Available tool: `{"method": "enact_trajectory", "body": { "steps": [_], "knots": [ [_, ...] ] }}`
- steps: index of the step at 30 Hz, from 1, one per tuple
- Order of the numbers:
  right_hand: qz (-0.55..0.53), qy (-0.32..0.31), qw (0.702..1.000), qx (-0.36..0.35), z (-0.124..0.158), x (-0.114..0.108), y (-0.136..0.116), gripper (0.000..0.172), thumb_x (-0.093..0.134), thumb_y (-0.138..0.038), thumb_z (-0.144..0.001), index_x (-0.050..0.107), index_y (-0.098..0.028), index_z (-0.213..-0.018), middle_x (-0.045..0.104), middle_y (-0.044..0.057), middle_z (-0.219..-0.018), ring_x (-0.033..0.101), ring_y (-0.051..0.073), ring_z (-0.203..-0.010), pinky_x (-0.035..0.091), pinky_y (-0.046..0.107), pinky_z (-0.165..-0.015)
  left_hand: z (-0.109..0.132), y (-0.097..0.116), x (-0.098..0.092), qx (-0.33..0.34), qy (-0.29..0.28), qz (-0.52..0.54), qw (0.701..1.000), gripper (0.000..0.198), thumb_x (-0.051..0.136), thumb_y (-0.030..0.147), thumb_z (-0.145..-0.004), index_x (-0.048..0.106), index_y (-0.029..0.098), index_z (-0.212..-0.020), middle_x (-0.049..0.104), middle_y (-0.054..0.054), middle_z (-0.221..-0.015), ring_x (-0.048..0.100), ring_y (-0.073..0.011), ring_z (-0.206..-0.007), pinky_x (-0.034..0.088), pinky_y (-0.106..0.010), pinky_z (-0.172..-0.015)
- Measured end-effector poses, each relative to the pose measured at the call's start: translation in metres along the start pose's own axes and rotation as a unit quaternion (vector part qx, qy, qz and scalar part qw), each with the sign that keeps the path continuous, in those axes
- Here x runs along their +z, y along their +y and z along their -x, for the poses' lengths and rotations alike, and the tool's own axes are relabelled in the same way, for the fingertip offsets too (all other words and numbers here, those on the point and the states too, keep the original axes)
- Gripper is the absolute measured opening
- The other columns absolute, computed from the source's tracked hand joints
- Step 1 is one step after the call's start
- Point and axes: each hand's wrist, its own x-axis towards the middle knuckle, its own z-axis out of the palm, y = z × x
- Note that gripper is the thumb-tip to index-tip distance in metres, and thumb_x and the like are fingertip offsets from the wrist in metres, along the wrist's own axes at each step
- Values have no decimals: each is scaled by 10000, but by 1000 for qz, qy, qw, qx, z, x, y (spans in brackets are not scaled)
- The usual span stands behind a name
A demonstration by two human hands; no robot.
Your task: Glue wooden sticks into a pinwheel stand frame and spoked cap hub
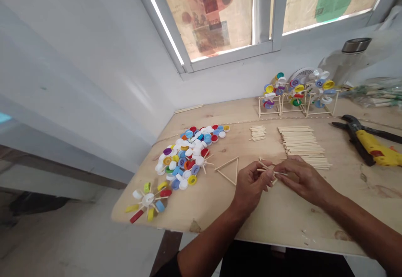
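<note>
Thin wooden sticks [265,166] are pinched between my two hands above the front part of the table. My left hand [251,182] is closed on them with thumb and fingers. From the right, my right hand [300,176] grips the end of a pale stick; how the sticks join is partly hidden by the fingers. Left of my left hand lies a triangle of sticks [228,170] on the wood. Just beyond my right hand is a pile of long sticks [301,143], with a small pile of short sticks [258,133] beside it.
Loose bottle caps [188,155] cover the table's left part. Near its front left corner lies a cap-tipped stick wheel [147,200]. Several cap wheels on stick frames [297,94] stand by the wall. A yellow glue gun [377,147] and black-handled pliers [351,122] lie right.
</note>
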Motion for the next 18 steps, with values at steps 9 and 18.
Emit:
{"method": "enact_trajectory", "body": {
  "steps": [9,18],
  "knots": [
    [17,-28,999,-34,-2,0,-1,144,451,-204,-914,589,-200,-955,664,19,-776,593,131,-735,376,320,-762,-5,5,-6,41,78,3,996,339,603,454,-783,648,118,-792,616,-27,-594,538,-100,-487,417,-218,-481],
    [132,256,953,98,3,-38,15,145,527,-285,-860,632,-205,-800,663,24,-697,585,160,-621,423,299,-594,-5,41,-49,118,225,126,959,260,667,392,-734,590,144,-750,570,16,-541,510,-85,-467,377,-188,-446]
  ]
}}
